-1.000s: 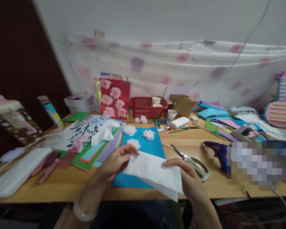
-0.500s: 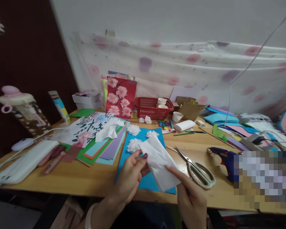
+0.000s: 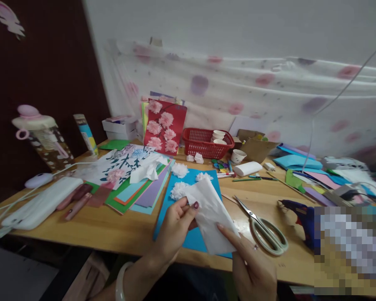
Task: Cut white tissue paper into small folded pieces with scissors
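Observation:
Between my two hands, above a blue sheet of paper (image 3: pixel 165 217), is a folded white tissue paper (image 3: pixel 210 219). My left hand (image 3: pixel 174 225) pinches its left edge between thumb and fingers. My right hand (image 3: pixel 253 261) grips the lower right edge, its index finger stretched along the front; the thumb is hidden behind the paper. Several white tissue flowers lie on the blue sheet, one (image 3: pixel 179 170) at its upper left and another (image 3: pixel 179 190) just beyond my left hand. To the right of my right hand, scissors (image 3: pixel 265 232) with pale handles rest slightly open on the wooden table.
A blue glue gun (image 3: pixel 297 213) lies on the right. At the back stand a red basket (image 3: pixel 207 144), a paper cup (image 3: pixel 238 156) and a red card with pink flowers (image 3: pixel 165 127). Coloured papers (image 3: pixel 144 196) and a white power bank (image 3: pixel 42 205) occupy the left side.
The camera view has turned slightly left, so everything sits further right in the picture. Both hands keep hold of the tissue paper, which has barely shifted between them.

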`<state>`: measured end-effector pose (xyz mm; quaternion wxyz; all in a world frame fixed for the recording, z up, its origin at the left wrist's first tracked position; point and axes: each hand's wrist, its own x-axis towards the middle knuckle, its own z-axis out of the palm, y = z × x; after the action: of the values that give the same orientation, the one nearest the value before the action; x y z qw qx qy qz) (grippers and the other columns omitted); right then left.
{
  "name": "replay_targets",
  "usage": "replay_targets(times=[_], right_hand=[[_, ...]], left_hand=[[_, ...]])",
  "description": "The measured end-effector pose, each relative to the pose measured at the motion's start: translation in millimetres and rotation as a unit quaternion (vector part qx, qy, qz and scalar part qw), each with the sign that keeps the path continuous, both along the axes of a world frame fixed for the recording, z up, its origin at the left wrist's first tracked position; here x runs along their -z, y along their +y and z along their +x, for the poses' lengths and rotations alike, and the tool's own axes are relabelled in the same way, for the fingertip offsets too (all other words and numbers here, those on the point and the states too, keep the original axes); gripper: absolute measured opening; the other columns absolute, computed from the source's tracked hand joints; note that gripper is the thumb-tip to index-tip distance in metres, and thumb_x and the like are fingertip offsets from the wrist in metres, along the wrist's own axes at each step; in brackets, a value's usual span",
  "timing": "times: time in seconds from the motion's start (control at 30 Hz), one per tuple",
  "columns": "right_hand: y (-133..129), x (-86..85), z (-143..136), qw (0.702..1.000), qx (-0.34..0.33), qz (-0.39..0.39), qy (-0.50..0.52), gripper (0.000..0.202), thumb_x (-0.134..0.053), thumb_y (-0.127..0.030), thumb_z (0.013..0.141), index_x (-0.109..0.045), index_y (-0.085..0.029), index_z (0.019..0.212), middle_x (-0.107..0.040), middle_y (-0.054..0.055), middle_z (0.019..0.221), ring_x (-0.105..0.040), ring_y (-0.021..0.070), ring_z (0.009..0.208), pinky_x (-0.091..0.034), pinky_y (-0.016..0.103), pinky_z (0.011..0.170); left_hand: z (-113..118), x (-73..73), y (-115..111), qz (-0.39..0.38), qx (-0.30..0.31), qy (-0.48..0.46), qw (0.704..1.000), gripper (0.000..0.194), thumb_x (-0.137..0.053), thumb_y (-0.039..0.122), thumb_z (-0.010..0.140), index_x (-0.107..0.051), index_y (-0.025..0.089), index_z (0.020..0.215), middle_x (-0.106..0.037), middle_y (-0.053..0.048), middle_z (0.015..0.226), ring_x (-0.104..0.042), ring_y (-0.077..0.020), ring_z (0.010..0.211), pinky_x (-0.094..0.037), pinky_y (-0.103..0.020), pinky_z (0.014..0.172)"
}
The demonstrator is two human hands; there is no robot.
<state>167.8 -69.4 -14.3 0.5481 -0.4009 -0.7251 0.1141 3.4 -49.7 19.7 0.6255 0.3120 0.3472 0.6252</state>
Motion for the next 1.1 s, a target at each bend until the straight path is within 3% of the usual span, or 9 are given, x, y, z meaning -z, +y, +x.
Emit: replay_targets(times=[0.1, 0.2, 0.27, 0.33, 0.43, 0.5, 0.7, 0.83, 1.1], right_hand=[[-1, -3.8, 2, 0.999, -0.030, -0.037, 0.018, 0.040, -0.048, -0.011, 0.087, -0.074, -0.032, 0.107, -0.078, 0.000, 0.096, -0.073, 0.0182, 0.082, -0.054, 0.023, 0.068], [1, -11.1, 12, 0.981, -0.108, -0.145, 0.075, 0.026, -0.060, -0.018, 0.084, -0.078, -0.033, 0.095, -0.079, 0.001, 0.085, -0.073, 0.0192, 0.075, -0.056, 0.023, 0.065], [6, -15.4, 20, 0.938, -0.168, -0.244, 0.181, 0.027, -0.070, -0.034, 0.079, -0.075, -0.031, 0.106, -0.079, 0.005, 0.085, -0.074, 0.0232, 0.075, -0.059, 0.030, 0.068], [13, -17.1, 24, 0.874, -0.211, -0.316, 0.302, 0.059, -0.075, -0.052, 0.068, -0.065, -0.029, 0.122, -0.077, 0.009, 0.094, -0.074, 0.0278, 0.076, -0.061, 0.038, 0.065], [19, -14.6, 15, 0.828, -0.186, -0.367, 0.381, 0.065, -0.082, -0.050, 0.061, -0.064, -0.026, 0.119, -0.075, 0.011, 0.103, -0.073, 0.0260, 0.072, -0.062, 0.038, 0.059], [18, -11.6, 2, 0.827, -0.139, -0.390, 0.380, 0.051, -0.082, -0.043, 0.065, -0.069, -0.020, 0.109, -0.076, 0.011, 0.096, -0.072, 0.0224, 0.065, -0.061, 0.035, 0.059], [13, -10.8, -24, 0.800, -0.127, -0.448, 0.379, 0.028, -0.083, -0.037, 0.066, -0.075, -0.014, 0.079, -0.074, 0.005, 0.062, -0.070, 0.0176, 0.053, -0.060, 0.027, 0.057], [12, -12.0, -24, 0.789, -0.136, -0.450, 0.394, 0.026, -0.084, -0.037, 0.066, -0.075, -0.013, 0.073, -0.074, 0.004, 0.060, -0.070, 0.0157, 0.053, -0.059, 0.023, 0.055], [7, -7.1, -22, 0.866, -0.042, -0.428, 0.254, 0.033, -0.080, -0.045, 0.068, -0.076, -0.012, 0.069, -0.076, 0.009, 0.063, -0.071, 0.0197, 0.056, -0.059, 0.026, 0.059]], left_hand=[[-1, -1.3, 1, -0.011, -0.005, -0.013, 1.000, 0.034, -0.076, 0.038, 0.073, -0.068, 0.013, 0.096, -0.074, -0.006, 0.077, -0.069, -0.0180, 0.073, -0.052, -0.023, 0.062], [-4, -4.3, 2, -0.013, -0.013, -0.040, 0.999, 0.033, -0.078, 0.036, 0.070, -0.069, 0.013, 0.091, -0.073, -0.006, 0.077, -0.068, -0.0162, 0.070, -0.051, -0.021, 0.060], [-5, -6.6, 2, -0.015, -0.014, -0.050, 0.999, 0.032, -0.079, 0.035, 0.068, -0.070, 0.013, 0.089, -0.073, -0.005, 0.077, -0.067, -0.0146, 0.069, -0.051, -0.021, 0.061], [-4, -8.7, 3, -0.013, -0.010, -0.053, 0.998, 0.031, -0.079, 0.034, 0.068, -0.070, 0.013, 0.088, -0.072, -0.005, 0.077, -0.067, -0.0143, 0.069, -0.051, -0.021, 0.063], [3, -11.5, 4, -0.004, -0.009, -0.066, 0.998, 0.029, -0.078, 0.033, 0.069, -0.069, 0.013, 0.088, -0.071, -0.004, 0.076, -0.068, -0.0168, 0.073, -0.052, -0.024, 0.065], [10, -13.0, 5, -0.005, -0.009, -0.076, 0.997, 0.026, -0.077, 0.033, 0.070, -0.067, 0.014, 0.085, -0.070, -0.004, 0.074, -0.068, -0.0185, 0.075, -0.053, -0.026, 0.066], [20, -14.4, 11, -0.006, -0.019, -0.073, 0.997, 0.022, -0.075, 0.030, 0.070, -0.063, 0.014, 0.078, -0.069, -0.004, 0.073, -0.068, -0.0188, 0.074, -0.053, -0.029, 0.069], [16, -13.2, 14, 0.002, -0.031, -0.056, 0.998, 0.020, -0.073, 0.029, 0.072, -0.062, 0.014, 0.078, -0.068, -0.002, 0.072, -0.067, -0.0172, 0.071, -0.053, -0.028, 0.068], [17, -10.9, 16, 0.013, -0.059, -0.077, 0.995, 0.029, -0.079, 0.028, 0.068, -0.067, 0.014, 0.091, -0.072, -0.002, 0.078, -0.064, -0.0138, 0.069, -0.049, -0.023, 0.063]])
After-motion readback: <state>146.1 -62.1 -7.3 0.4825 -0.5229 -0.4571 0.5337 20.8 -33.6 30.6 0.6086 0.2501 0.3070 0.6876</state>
